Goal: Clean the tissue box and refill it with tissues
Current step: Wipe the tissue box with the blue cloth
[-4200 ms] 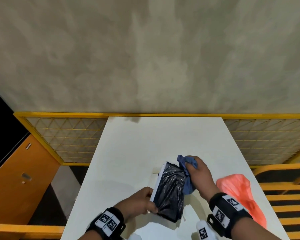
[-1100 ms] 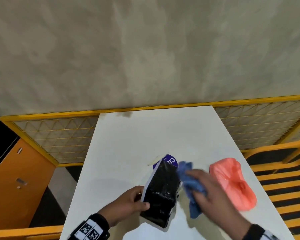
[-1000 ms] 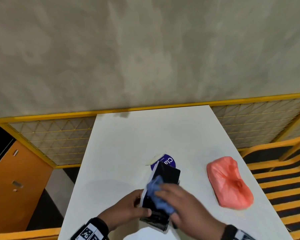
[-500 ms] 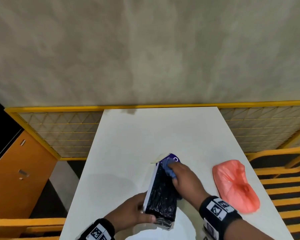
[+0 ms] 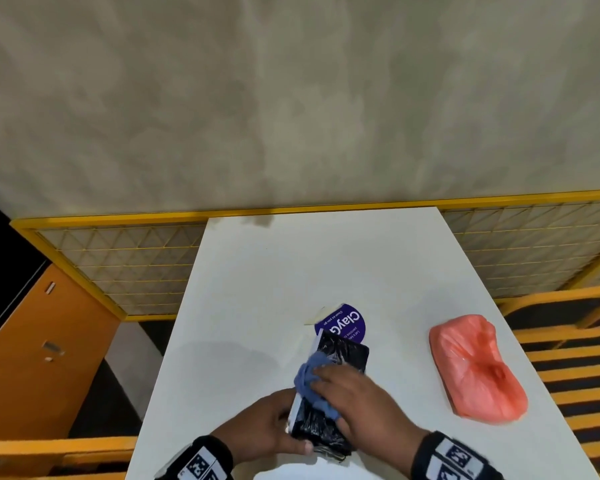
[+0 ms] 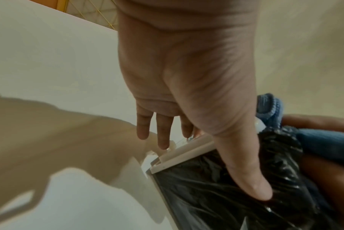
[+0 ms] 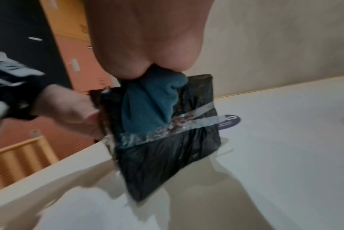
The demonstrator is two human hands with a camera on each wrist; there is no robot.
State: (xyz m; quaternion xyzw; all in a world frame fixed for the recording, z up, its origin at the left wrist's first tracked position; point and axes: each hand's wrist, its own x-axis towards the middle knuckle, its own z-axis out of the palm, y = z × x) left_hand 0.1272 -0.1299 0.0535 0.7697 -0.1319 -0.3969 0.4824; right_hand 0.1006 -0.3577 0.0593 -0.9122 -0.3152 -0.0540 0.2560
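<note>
The tissue box point(image 5: 340, 355), wrapped in crinkled black plastic with a white edge, stands tilted on the white table point(image 5: 291, 271). My left hand point(image 5: 274, 427) grips its near left edge, thumb lying across the black face point(image 6: 246, 179), fingers behind the white rim point(image 6: 177, 157). My right hand point(image 5: 357, 396) presses a bunched blue cloth point(image 5: 309, 379) onto the box's upper face. In the right wrist view the blue cloth point(image 7: 151, 102) sits under my palm against the black plastic point(image 7: 167, 155), crossed by clear tape. A pink pack of tissues point(image 5: 475, 368) lies at the right.
A round purple sticker point(image 5: 347, 323) and a small cream scrap point(image 5: 317, 315) lie just beyond the box. Yellow mesh railing point(image 5: 118, 258) borders the table's far side. An orange cabinet point(image 5: 32, 358) stands at the left. White paper point(image 7: 88, 210) lies under my wrists.
My right hand has drawn the blue cloth back from the box's far end toward me along the black face. The left hand keeps its hold on the box.
</note>
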